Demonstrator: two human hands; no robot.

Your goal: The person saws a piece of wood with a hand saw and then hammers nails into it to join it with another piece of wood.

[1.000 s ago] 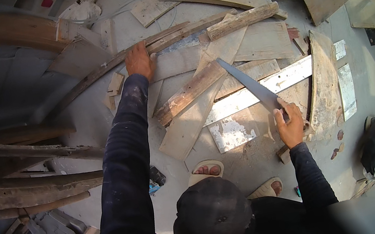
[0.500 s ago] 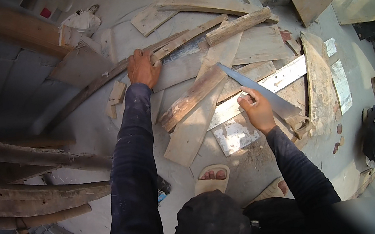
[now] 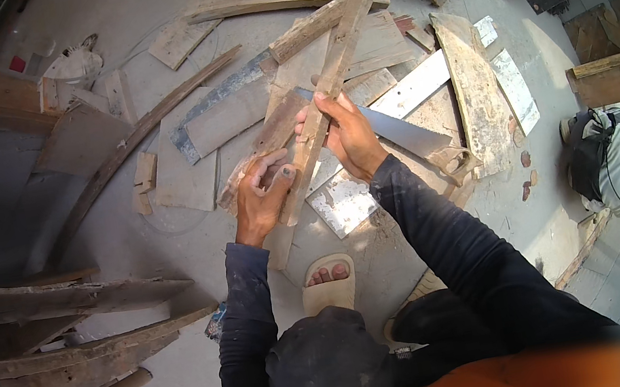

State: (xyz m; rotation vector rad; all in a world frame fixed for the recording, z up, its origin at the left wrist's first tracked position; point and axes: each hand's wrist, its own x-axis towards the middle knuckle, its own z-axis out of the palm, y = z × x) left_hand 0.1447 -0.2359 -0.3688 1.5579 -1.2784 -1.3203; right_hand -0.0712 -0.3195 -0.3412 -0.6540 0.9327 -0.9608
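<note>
Right now I have a long, rough wooden strip lifted off the floor and held slantwise in front of me, its far end pointing up toward the pile of boards. My left hand is clenched round its lower end, thumb across the face; my right hand is wrapped round it a little higher, near the middle. Just behind my right hand a handsaw lies with its blade flat across a pale plank and the scraps; whether my fingers also touch the saw I cannot tell, since the strip covers that spot. My sandalled foot stands on the bare concrete below the strip.

As I judge it, I am at the stage of picking out and turning over one piece from the heap. The next move would call for a firm two-handed hold while I bring the strip down onto something steady, keeping its long free end from knocking the loose boards and the saw beside it.
</note>
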